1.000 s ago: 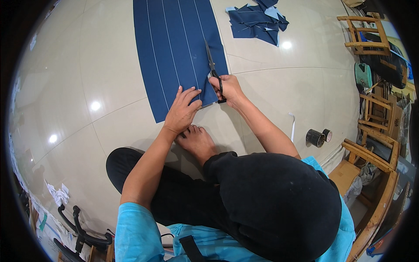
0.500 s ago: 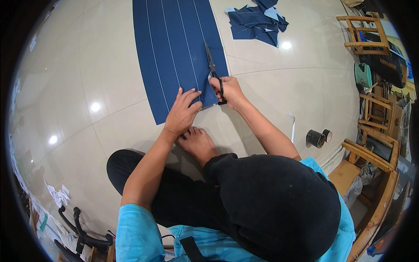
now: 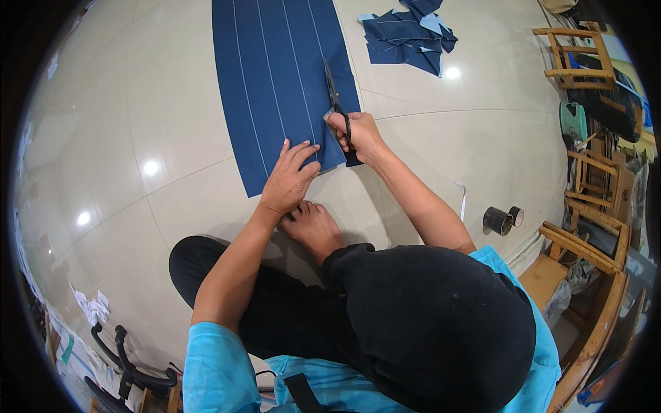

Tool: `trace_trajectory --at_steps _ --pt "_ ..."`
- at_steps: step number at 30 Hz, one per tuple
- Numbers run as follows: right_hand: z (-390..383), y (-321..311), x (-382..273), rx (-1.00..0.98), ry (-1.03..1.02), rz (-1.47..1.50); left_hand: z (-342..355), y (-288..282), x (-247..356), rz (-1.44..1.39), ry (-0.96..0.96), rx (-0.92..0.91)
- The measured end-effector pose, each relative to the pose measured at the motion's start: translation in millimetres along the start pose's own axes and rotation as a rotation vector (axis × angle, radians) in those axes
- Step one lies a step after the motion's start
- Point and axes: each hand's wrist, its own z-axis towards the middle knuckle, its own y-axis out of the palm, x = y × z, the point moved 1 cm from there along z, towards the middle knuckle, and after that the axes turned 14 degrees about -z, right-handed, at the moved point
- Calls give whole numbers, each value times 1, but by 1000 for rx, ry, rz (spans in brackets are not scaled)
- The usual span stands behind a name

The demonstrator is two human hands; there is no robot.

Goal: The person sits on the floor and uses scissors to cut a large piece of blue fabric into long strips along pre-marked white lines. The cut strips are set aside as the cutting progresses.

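Blue cloth point(image 3: 259, 89), one sheet, is touched by parted left fingers point(image 3: 305, 155); one pair of scissors point(image 3: 335, 100) is clasped by right fingers point(image 3: 336, 121).

Matt cloth point(image 3: 289, 82); metal-bladed scissors point(image 3: 335, 101); glossy tiled floor point(image 3: 179, 103); wooden frame point(image 3: 578, 72)
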Motion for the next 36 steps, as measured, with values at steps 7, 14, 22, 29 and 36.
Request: trace_trajectory --at_steps 7,14,22,29,36 --pt "6 -2 5 9 -12 -12 1 0 1 -1 -4 -3" --pt "10 -2 10 8 -38 -6 1 0 0 -7 4 7" --pt "2 1 -3 -12 -9 -4 -1 -1 -2 -8 -4 4" --pt "12 -1 -13 4 -14 -13 1 1 0 -8 0 4" --pt "19 1 -13 2 -35 -8 2 -1 2 -7 -5 3"
